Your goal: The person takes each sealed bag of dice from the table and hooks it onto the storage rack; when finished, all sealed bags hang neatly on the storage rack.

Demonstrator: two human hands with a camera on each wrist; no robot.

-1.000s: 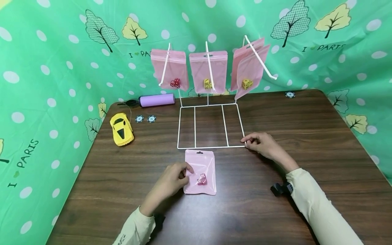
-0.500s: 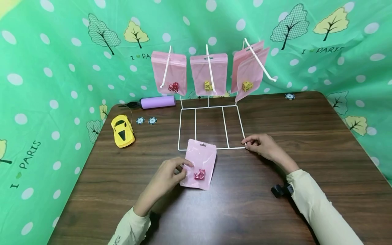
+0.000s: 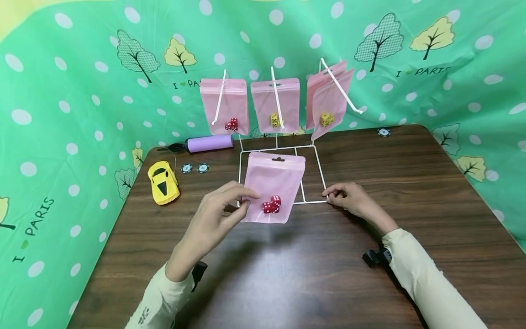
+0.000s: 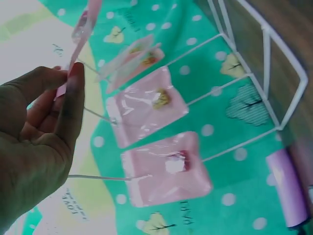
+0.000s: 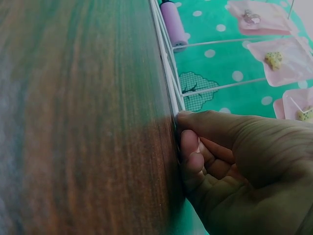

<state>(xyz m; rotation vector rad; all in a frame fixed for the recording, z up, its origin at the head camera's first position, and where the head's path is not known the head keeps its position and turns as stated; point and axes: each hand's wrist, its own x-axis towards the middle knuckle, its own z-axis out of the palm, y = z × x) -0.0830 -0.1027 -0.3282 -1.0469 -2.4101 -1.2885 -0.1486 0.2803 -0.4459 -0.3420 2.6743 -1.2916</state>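
Note:
My left hand [image 3: 211, 217] pinches the left edge of a pink zip bag [image 3: 273, 177] between thumb and fingers. Red dice [image 3: 272, 206] sit at the bottom of that bag, which is held up above the table, in front of a white wire display rack [image 3: 321, 171]. In the left wrist view the bag [image 4: 84, 29] shows nearly edge-on. At the rack's front right corner my right hand [image 3: 353, 199] pinches the wire of the base. From the rack's hooks hang a bag with red dice [image 3: 234, 124] on the left and bags with yellow dice [image 3: 327, 120] in the middle and on the right.
A yellow toy car [image 3: 163, 183], two poker chips [image 3: 203, 168] and a purple hand pump [image 3: 210, 143] lie left of the rack. Another chip [image 3: 384, 132] lies at the back right. A green patterned cloth [image 3: 94, 114] hangs behind the brown table [image 3: 411, 183].
My left hand has lifted the bag of red dice off the table and carried it forward, over the rack's base. My right hand stays at the rack's corner. The head view has shifted slightly.

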